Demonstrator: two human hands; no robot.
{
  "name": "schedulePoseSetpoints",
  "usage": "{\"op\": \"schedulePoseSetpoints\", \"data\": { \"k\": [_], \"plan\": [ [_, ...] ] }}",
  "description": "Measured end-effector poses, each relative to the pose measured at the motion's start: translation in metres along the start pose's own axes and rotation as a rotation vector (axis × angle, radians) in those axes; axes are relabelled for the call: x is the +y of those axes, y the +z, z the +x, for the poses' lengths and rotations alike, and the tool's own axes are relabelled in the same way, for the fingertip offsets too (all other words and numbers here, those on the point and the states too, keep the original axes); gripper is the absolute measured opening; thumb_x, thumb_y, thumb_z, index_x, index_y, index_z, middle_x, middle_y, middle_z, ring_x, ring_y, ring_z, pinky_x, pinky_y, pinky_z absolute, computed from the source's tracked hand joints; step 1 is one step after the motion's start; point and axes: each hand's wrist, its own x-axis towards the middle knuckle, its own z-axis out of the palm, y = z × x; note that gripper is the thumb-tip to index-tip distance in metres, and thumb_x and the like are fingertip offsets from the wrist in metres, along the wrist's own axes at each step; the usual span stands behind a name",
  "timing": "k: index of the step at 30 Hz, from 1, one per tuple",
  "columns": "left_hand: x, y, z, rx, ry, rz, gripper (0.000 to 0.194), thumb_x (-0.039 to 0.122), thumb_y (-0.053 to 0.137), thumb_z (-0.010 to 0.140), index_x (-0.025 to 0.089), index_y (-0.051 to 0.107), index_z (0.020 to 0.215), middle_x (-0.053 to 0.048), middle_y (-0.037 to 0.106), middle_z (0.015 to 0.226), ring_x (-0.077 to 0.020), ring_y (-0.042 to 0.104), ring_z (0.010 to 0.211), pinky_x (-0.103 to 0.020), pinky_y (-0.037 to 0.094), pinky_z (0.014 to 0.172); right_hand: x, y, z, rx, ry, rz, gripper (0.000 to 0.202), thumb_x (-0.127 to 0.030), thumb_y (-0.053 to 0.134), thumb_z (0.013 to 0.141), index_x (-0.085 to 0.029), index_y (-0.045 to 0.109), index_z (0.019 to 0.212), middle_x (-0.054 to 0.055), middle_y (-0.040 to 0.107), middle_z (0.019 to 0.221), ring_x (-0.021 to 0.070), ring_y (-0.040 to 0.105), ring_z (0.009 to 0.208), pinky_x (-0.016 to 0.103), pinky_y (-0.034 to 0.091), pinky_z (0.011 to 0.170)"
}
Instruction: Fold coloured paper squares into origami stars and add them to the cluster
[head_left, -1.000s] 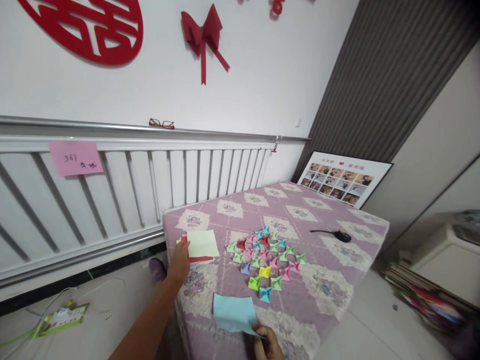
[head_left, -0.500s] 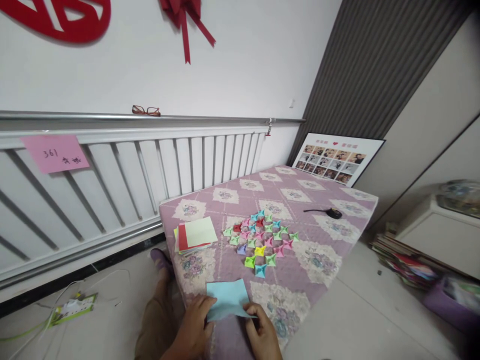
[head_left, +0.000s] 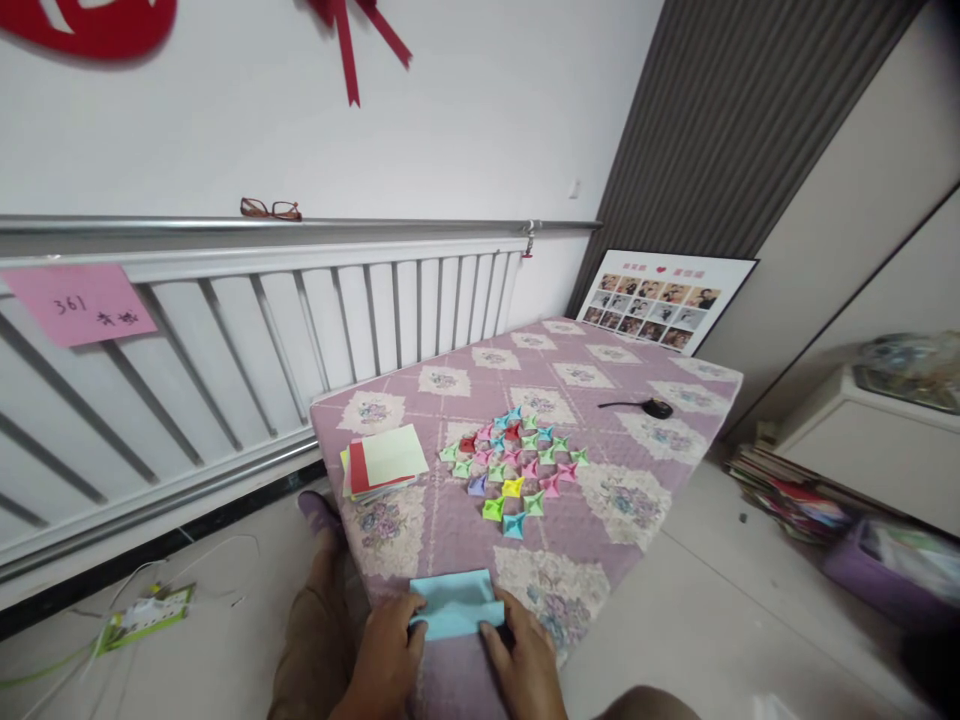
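Observation:
A light blue sheet of paper [head_left: 454, 592] lies at the near end of the cloth-covered table, its near edge lifted and curled over toward the far side. My left hand [head_left: 391, 640] pinches the sheet's left end between thumb and fingers. At the other end, my right hand [head_left: 519, 645] grips the curled edge with thumb and fingers. Beyond the sheet stand several small folded paper pieces [head_left: 513, 487] in green, pink, blue, red, yellow and purple. To their left is a stack of coloured paper [head_left: 388, 457], with a pale green sheet on top of a red one.
A black object with a thin cord [head_left: 657, 408] lies on the table's right part [head_left: 694, 422]. Behind are a white radiator [head_left: 386, 310], glasses [head_left: 271, 209] on a pipe and a photo board [head_left: 660, 300]. A power strip [head_left: 146, 618] is on the floor at left.
The blue sheet's near edge has been raised and curled away from me. My right hand has shifted its hold onto this edge, and the camera view has moved slightly.

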Motion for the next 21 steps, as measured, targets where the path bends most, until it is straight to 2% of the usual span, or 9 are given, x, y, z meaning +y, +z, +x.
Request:
{"op": "schedulePoseSetpoints", "data": {
  "k": [2,5,8,10,12,14,17,19,21],
  "plan": [
    [0.002,0.0,0.005,0.005,-0.049,0.029,0.05,0.023,0.045,0.08,0.017,0.052,0.128,-0.01,0.063,0.122,-0.0239,0.056,0.111,-0.033,0.037,0.097,-0.008,0.001,0.007,-0.009,0.044,-0.028,0.038,-0.039,0.053,0.083,-0.021,0.062,0.115,0.008,0.071,0.108,0.0257,0.066,0.1,0.04,0.049,0.089],
    [0.002,0.0,0.009,0.015,-0.044,0.048,0.065,0.021,0.045,0.08,0.014,0.032,0.143,-0.012,0.059,0.127,-0.0235,0.057,0.112,-0.032,0.038,0.096,-0.016,0.0,0.014,-0.027,0.075,-0.025,0.039,-0.038,0.046,0.087,-0.018,0.06,0.117,0.009,0.071,0.107,0.0243,0.067,0.096,0.037,0.049,0.087],
    [0.0,0.001,0.009,0.047,-0.035,0.044,0.074,0.018,0.044,0.08,0.012,0.016,0.149,-0.013,0.058,0.127,-0.0226,0.058,0.11,-0.031,0.041,0.093,-0.019,-0.002,0.018,-0.031,0.09,-0.026,0.04,-0.036,0.045,0.086,-0.018,0.059,0.119,0.007,0.073,0.102,0.0232,0.069,0.091,0.034,0.05,0.082],
    [-0.002,0.002,0.008,0.094,-0.023,0.062,0.077,0.017,0.044,0.08,0.009,0.012,0.149,-0.015,0.055,0.13,-0.0229,0.055,0.113,-0.031,0.041,0.094,-0.019,-0.001,0.019,-0.015,0.087,-0.038,0.039,-0.035,0.046,0.084,-0.019,0.06,0.117,0.006,0.074,0.098,0.0231,0.07,0.089,0.033,0.051,0.078],
    [-0.001,0.003,0.006,0.162,0.015,0.119,0.075,0.014,0.045,0.079,0.009,0.017,0.148,-0.016,0.05,0.136,-0.0246,0.048,0.123,-0.034,0.038,0.1,-0.019,0.0,0.019,-0.001,0.083,-0.054,0.037,-0.034,0.047,0.083,-0.02,0.061,0.115,0.005,0.075,0.095,0.0231,0.07,0.087,0.032,0.051,0.075],
    [0.003,0.006,0.004,0.196,0.079,0.199,0.068,0.012,0.045,0.079,0.014,0.032,0.145,-0.014,0.044,0.142,-0.0269,0.038,0.131,-0.04,0.032,0.106,-0.019,0.001,0.02,0.0,0.089,-0.072,0.037,-0.034,0.048,0.082,-0.019,0.062,0.114,0.005,0.075,0.092,0.0233,0.07,0.085,0.032,0.05,0.074],
    [0.011,0.014,0.0,0.13,0.218,0.27,0.055,0.011,0.044,0.081,0.026,0.051,0.133,-0.005,0.043,0.145,-0.0275,0.033,0.135,-0.047,0.026,0.111,-0.019,0.001,0.021,-0.026,0.095,-0.086,0.038,-0.033,0.047,0.082,-0.018,0.061,0.114,0.005,0.075,0.091,0.0233,0.07,0.084,0.032,0.05,0.074],
    [0.013,0.022,-0.001,0.051,0.337,0.281,0.054,0.012,0.046,0.082,0.03,0.05,0.133,0.0,0.041,0.147,-0.0267,0.03,0.137,-0.05,0.022,0.113,-0.019,0.001,0.023,-0.052,0.098,-0.095,0.038,-0.032,0.047,0.082,-0.018,0.06,0.115,0.005,0.074,0.09,0.0229,0.07,0.083,0.032,0.05,0.073],
    [0.012,0.031,-0.001,-0.015,0.432,0.293,0.06,0.016,0.05,0.083,0.031,0.041,0.14,0.0,0.035,0.15,-0.0273,0.025,0.139,-0.053,0.019,0.114,-0.019,0.0,0.023,-0.072,0.096,-0.109,0.038,-0.031,0.047,0.083,-0.019,0.06,0.116,0.004,0.074,0.086,0.0222,0.07,0.079,0.031,0.049,0.072]
  ]
}}
